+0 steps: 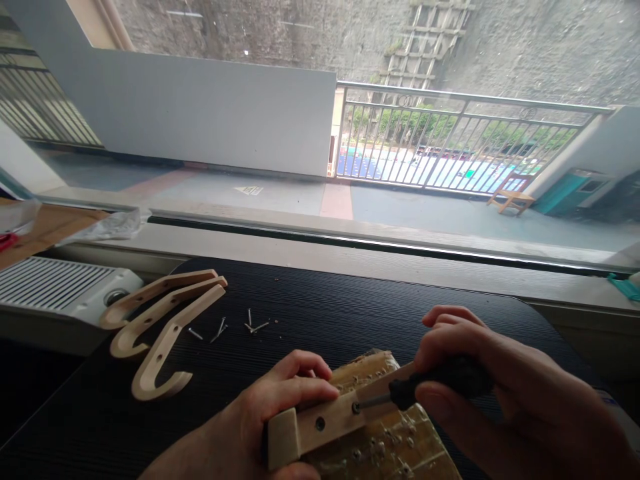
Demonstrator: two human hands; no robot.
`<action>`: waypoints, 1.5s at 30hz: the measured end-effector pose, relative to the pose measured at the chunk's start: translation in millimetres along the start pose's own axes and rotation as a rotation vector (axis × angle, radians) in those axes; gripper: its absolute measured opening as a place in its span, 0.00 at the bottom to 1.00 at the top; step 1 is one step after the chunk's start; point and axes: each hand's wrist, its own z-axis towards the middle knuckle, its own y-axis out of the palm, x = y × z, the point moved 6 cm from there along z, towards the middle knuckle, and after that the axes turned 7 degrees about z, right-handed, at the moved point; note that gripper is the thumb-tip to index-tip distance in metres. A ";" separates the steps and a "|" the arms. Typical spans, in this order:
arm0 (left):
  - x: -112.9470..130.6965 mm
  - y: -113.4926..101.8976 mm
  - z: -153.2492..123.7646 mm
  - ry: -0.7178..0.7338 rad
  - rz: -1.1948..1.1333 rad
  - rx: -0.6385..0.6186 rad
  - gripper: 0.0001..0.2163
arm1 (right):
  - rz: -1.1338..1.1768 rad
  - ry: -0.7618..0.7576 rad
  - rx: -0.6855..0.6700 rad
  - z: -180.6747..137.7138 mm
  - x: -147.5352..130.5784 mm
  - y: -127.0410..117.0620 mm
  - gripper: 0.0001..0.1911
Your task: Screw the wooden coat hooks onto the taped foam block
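My left hand (273, 413) is closed around a pale wooden hook piece (320, 421), pressing it down on a worn wooden block (395, 447) full of small holes. My right hand (505, 400) grips a black-handled screwdriver (440, 387). Its metal shaft points left, with the tip at a screw (355, 408) in the wooden piece. A second hole (320, 423) shows further left on that piece.
Three more wooden hooks (165, 327) lie at the left on the black ribbed table (325, 293), with several loose screws (235, 327) beside them. A white slatted appliance (60, 287) sits at far left. Behind the table is a window sill, a balcony and a railing.
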 end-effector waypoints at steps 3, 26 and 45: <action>2.7 -0.1 0.0 -0.014 0.017 0.009 0.24 | 0.011 0.001 -0.033 -0.9 -0.5 3.0 0.05; 56.5 -24.0 -8.1 -0.070 0.250 0.105 0.18 | 0.067 -0.008 -0.088 18.6 -29.1 14.3 0.07; 74.9 2.9 24.2 -0.126 0.833 0.269 0.05 | 0.141 -0.014 -0.106 2.5 -30.2 10.7 0.16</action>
